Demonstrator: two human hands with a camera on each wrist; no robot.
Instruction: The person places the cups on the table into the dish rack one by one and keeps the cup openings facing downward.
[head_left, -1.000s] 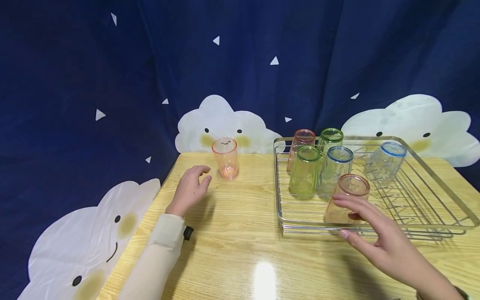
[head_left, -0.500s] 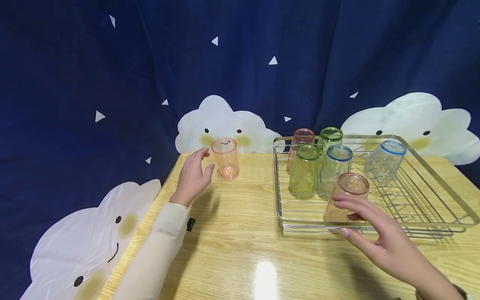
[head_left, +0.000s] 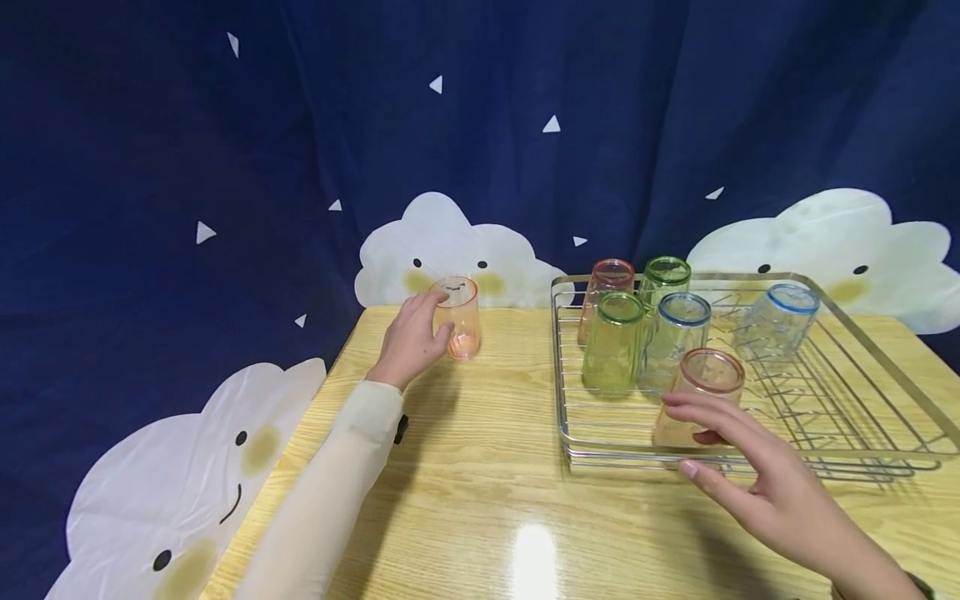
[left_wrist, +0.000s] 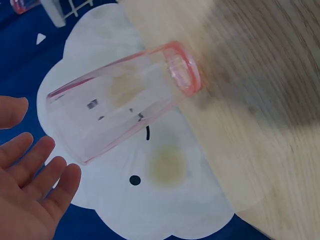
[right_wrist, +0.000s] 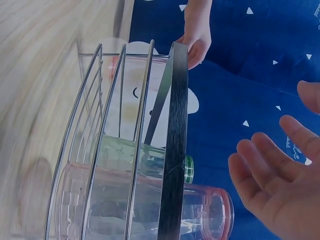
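Observation:
A clear pinkish-orange drinking glass (head_left: 463,321) stands upright, mouth up, on the table. Beside it is my left hand (head_left: 412,337), fingertips overlapping the rim's left side in the head view. The left wrist view shows those fingers loosely bent, just short of the tilted-looking glass (left_wrist: 120,100). My right hand (head_left: 757,471) hovers at the wire rack's front, fingers loosely spread. Its fingertips overlap an upside-down amber glass (head_left: 712,372) in the rack. In the right wrist view the right hand (right_wrist: 280,185) holds nothing, apart from the rack and a red-rimmed glass (right_wrist: 207,212).
The metal wire rack (head_left: 558,400) has a raised rim and prongs on its right. Upside-down glasses inside include two green ones (head_left: 612,354), a red one (head_left: 603,287) and a blue one (head_left: 678,337). Another blue-rimmed glass (head_left: 780,325) leans farther right. A dark blue curtain hangs behind.
My left hand has moved forward and right, from a gap left of the pinkish-orange glass up to its side. The right hand and the glasses have stayed put.

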